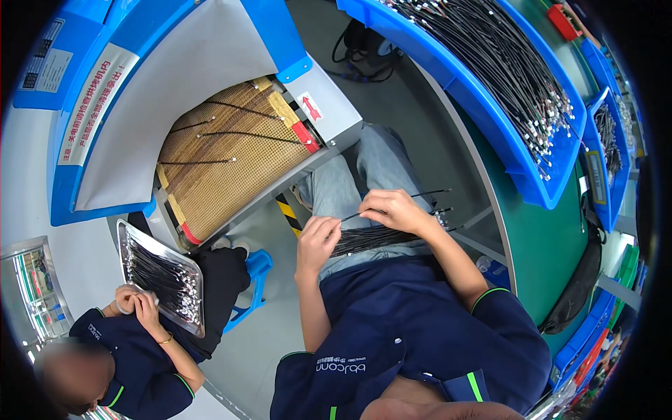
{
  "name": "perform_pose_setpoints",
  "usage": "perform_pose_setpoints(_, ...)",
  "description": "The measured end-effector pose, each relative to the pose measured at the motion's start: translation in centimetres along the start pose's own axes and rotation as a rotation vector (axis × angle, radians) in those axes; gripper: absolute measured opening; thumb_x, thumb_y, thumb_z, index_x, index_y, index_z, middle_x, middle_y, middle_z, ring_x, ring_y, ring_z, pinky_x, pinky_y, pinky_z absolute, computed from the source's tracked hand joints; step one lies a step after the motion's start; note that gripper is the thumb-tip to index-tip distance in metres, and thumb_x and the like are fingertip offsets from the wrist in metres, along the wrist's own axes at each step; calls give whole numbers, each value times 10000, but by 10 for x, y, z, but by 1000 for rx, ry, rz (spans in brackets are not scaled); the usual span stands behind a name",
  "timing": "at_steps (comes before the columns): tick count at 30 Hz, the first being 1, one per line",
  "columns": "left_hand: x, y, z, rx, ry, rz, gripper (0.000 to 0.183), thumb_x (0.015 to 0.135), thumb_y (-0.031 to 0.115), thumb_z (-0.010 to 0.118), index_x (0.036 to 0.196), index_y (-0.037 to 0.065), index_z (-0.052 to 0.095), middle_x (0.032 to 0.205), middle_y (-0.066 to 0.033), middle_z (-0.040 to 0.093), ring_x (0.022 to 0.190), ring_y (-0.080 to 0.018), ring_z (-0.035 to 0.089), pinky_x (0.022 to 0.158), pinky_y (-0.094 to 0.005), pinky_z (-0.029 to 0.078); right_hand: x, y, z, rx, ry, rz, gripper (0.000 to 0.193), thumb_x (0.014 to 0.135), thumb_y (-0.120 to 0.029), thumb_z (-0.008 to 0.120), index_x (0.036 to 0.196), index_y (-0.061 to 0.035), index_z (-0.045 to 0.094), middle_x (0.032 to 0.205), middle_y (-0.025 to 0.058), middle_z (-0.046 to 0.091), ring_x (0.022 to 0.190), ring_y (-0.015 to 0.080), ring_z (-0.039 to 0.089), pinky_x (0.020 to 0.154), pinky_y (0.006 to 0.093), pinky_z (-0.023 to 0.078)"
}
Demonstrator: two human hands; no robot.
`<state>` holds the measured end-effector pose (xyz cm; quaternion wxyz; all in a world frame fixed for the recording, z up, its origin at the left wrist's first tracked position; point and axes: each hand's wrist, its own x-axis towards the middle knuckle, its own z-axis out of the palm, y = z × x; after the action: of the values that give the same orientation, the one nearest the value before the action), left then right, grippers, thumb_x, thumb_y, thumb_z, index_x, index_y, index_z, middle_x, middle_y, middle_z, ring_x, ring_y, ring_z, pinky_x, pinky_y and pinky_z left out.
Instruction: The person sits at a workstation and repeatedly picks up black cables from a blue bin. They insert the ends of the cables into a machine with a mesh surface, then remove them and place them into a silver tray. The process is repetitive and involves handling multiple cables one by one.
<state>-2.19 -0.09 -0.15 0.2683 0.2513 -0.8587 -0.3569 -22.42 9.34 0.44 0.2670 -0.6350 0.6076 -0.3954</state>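
Observation:
My left hand (318,243) and my right hand (394,211) are close together above my lap, fingers pinched on a thin black cable (431,192). A short stretch of it shows between the hands, and its far end sticks out beyond my right hand. Beneath them, a bundle of black cables (369,240) lies across my thighs, its light-coloured connector ends (442,218) at the right. My left hand partly covers the bundle's left end.
At the left, a blue-and-white machine has a brown mesh conveyor belt (234,180) carrying several black cables (255,136). A co-worker holds small things I cannot make out over a metal tray (200,297) of cables. A blue bin (483,105) of cables stands on the green table (521,241) at right.

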Motion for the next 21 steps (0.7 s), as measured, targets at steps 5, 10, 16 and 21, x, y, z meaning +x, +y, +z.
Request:
perform_pose_setpoints(5,0,-5,-9,86,-29,-14,123,720,-6,685,831,22,641,831,-88,652,771,-253,622,671,-347,500,-1,4,-6,36,-29,52,117,793,-147,676,866,-61,645,825,73,626,754,275,618,651,372,496)
perform_pose_setpoints(10,-17,-25,-31,149,38,-118,125,719,-6,685,828,26,634,835,-93,651,781,-270,619,688,-356,495,-10,25,-36,-166,16,3,108,791,-139,690,864,-62,669,813,68,640,794,259,621,723,359,495)
perform_pose_setpoints(16,-35,-36,-55,193,122,-231,106,744,-14,679,830,13,622,830,-111,639,783,-270,611,683,-347,483,-23,34,-58,-94,64,187,134,805,-135,690,890,-34,669,838,85,649,796,247,627,702,340,496)
perform_pose_setpoints(21,-38,-39,-59,182,136,-234,100,753,-20,674,833,4,620,826,-111,636,756,-246,610,681,-324,484,-23,29,-55,13,127,223,129,806,-111,697,894,-21,669,841,91,650,796,236,635,679,321,498)
